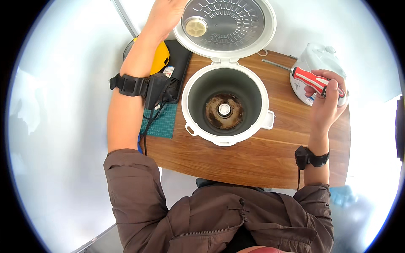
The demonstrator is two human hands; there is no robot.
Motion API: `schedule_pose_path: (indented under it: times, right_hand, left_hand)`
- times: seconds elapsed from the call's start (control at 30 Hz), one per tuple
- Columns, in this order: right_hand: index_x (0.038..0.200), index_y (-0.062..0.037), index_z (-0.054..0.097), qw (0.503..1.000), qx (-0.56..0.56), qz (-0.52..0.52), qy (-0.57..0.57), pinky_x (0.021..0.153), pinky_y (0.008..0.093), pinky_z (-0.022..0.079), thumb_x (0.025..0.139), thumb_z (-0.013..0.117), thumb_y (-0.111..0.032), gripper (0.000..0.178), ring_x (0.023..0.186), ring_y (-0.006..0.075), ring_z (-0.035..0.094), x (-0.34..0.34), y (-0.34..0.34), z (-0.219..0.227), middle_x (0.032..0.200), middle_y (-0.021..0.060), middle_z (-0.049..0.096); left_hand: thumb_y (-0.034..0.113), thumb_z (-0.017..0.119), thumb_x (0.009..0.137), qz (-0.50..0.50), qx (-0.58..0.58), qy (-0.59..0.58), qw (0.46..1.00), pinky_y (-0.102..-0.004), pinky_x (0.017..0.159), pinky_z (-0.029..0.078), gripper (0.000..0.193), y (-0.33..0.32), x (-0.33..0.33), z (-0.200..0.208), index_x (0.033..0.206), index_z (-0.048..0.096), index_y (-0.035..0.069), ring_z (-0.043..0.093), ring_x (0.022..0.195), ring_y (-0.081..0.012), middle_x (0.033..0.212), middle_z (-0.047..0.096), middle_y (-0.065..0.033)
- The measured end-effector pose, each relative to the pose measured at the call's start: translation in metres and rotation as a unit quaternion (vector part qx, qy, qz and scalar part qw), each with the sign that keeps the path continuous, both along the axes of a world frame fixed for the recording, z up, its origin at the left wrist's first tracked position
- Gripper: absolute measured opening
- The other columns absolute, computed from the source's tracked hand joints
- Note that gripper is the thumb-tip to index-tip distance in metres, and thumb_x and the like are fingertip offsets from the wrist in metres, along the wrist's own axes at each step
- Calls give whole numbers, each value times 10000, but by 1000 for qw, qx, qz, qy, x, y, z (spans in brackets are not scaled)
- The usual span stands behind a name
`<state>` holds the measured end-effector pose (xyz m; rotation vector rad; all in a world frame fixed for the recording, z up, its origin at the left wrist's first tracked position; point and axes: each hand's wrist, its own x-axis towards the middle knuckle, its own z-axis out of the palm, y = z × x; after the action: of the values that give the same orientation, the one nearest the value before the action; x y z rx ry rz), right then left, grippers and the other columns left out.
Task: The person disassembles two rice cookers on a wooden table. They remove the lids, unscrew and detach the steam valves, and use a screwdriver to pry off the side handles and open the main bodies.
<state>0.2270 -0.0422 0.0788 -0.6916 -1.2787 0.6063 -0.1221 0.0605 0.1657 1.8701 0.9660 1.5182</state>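
Observation:
A white rice cooker stands on the wooden table with its inner pot out; the brown-stained heating plate shows at the bottom around a pale centre piece. Its lid is raised, with a metal inner plate and a round yellowish vent. My left hand is at the lid's left edge, its fingers cut off by the top of the picture, so its grip is hidden. In my right hand, right of the cooker, is a red and white screwdriver, its shaft pointing left.
Behind my right hand stands a white, translucent jug-like container. Left of the cooker lie a black case, a yellow tool and a green cutting mat. Black bands with devices and cables circle both my forearms. The wooden table has a curved front edge.

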Motion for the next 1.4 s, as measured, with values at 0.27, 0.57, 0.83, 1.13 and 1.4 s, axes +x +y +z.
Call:
schedule_pose_path:
  times: [0.27, 0.57, 0.83, 1.13, 1.4]
  right_hand:
    - [1074, 13, 624, 994, -69, 38, 69, 581, 282, 539, 1047, 571, -257, 276, 669, 180, 685, 3, 9, -19, 990, 177, 732]
    - [1084, 2, 615, 988, -75, 68, 118, 563, 275, 533, 1050, 569, -261, 269, 650, 176, 673, -11, 17, -18, 980, 178, 727]
    - [1141, 5, 591, 973, -119, 82, 178, 444, 257, 404, 1066, 518, -321, 342, 538, 130, 576, -19, 37, -20, 814, 129, 698]
    - [1071, -12, 620, 943, -232, 169, 165, 450, 251, 341, 1060, 517, -398, 400, 487, 99, 463, -2, 78, -40, 611, 57, 562]
    - [1043, -28, 626, 890, -321, 258, 197, 409, 254, 323, 1045, 546, -411, 391, 446, 106, 440, 19, 97, -73, 546, 40, 529]
  left_hand:
    - [494, 518, 1074, 23, 25, -3, 999, -283, 839, 534, 567, 16, -4, -8, 1220, 684, -28, 658, 927, -132, 1047, 723, -62]
    - [497, 579, 1047, 73, 69, 57, 993, -273, 848, 516, 577, 2, 1, -6, 1240, 670, -39, 631, 960, -123, 1072, 706, -53]
    - [461, 490, 1094, 47, 57, 38, 997, -294, 898, 520, 570, 5, -3, -7, 1291, 635, -53, 638, 1006, -143, 1125, 708, -84]
    - [308, 481, 1108, -18, -1, -65, 998, -338, 913, 538, 434, 11, -5, -11, 1337, 595, -42, 687, 1015, -231, 1155, 708, -140]
    - [456, 440, 1109, 21, 65, 39, 997, -281, 917, 510, 549, -1, -3, -10, 1296, 649, -17, 652, 1034, -148, 1126, 713, -73]
